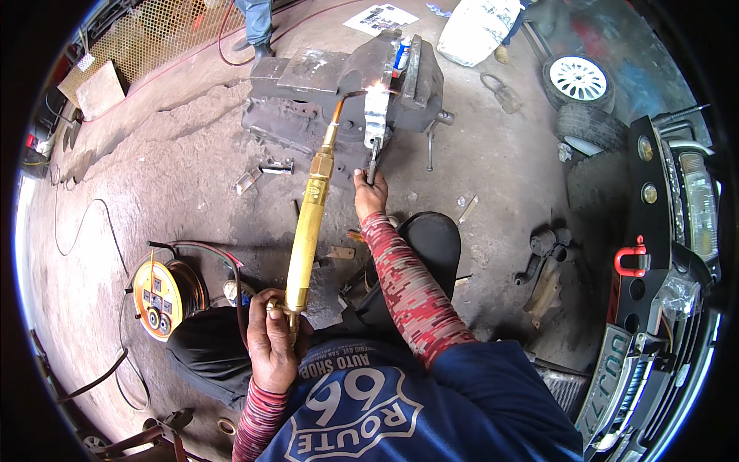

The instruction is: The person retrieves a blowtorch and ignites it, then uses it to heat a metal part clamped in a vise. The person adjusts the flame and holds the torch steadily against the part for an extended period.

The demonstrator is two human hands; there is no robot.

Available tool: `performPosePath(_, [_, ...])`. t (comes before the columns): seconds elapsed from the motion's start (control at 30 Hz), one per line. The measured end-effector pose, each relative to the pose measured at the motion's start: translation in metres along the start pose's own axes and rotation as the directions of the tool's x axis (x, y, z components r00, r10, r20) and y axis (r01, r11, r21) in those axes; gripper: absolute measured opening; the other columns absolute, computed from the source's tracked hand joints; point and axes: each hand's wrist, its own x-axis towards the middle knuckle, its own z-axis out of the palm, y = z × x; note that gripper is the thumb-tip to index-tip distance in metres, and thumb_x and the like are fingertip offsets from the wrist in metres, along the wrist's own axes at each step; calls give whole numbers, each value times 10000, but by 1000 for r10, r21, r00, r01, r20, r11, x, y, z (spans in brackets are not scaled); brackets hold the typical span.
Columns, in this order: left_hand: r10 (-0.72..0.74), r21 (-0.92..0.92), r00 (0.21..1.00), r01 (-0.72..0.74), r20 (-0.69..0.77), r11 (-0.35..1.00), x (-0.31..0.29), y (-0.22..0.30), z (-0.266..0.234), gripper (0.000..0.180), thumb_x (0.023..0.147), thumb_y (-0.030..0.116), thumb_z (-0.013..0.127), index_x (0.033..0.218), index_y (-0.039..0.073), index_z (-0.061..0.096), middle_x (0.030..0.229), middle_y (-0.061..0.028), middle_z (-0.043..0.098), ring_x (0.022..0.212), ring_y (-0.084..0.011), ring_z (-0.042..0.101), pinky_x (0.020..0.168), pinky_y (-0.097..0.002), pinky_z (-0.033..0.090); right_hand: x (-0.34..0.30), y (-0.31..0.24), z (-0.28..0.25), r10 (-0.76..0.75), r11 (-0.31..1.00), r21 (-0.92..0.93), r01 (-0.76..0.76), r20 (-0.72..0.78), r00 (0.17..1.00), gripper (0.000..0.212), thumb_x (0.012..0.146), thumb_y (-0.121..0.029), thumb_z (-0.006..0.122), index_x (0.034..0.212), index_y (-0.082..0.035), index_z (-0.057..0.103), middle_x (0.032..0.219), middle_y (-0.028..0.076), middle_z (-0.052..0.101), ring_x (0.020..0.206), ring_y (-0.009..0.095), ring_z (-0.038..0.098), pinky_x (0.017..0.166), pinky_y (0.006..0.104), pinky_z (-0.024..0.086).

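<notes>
My left hand (273,343) is closed round the valve end of a brass gas torch (308,231). The torch slants up and away, its copper tip bent to the right over a large bench vise (308,73). A bright flame glows at that tip against a pale metal strip (375,115). My right hand (371,196) grips what look like pliers (374,160), whose far end meets the strip's lower end. Behind the flame, a small blue and white can (402,55) rests on the vise. How the strip's top sits at the jaws is lost in the glare.
An orange cable reel (159,299) stands at left, with hoses near it. Loose metal parts (265,171) lie on the concrete floor. A car's front bumper (631,254) borders the right side, wheels (579,79) behind. Another person's leg (257,23) shows at the far left.
</notes>
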Motion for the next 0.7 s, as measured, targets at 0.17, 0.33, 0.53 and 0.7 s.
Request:
performPosePath(0.17, [14,25,1000,-14,10,1000,0,-1,1,400,1060,415,403,1208,48,463,708,-42,610,470,-49,446,439,-191,327,0,2,0,-10,1000,8,10,-2,1000,187,911,-187,696,907,-30,594,812,73,607,764,191,539,741,361,453])
performPosePath(0.33, [9,16,1000,-9,-2,1000,-2,-2,2,394,1067,398,385,1212,40,463,701,-39,607,462,-47,437,432,-190,324,2,6,-1,-12,1000,-13,13,10,1000,182,914,-182,685,926,-25,594,828,80,620,767,203,548,749,371,459])
performPosePath(0.53, [28,20,1000,-28,-1,999,-2,-4,1,400,1066,403,383,1212,39,459,695,-39,607,451,-48,432,427,-191,325,0,1,0,15,1000,-2,-15,9,1000,186,912,-177,687,933,-19,593,832,80,622,772,210,554,758,374,463])
performPosePath(0.7, [30,24,1000,-31,6,999,-1,-4,1,411,1057,415,414,1204,34,462,831,-58,619,565,-69,522,470,-187,381,-4,-8,1,32,999,28,-33,15,999,135,933,-115,692,884,-88,569,809,-59,526,738,73,465,715,244,423])
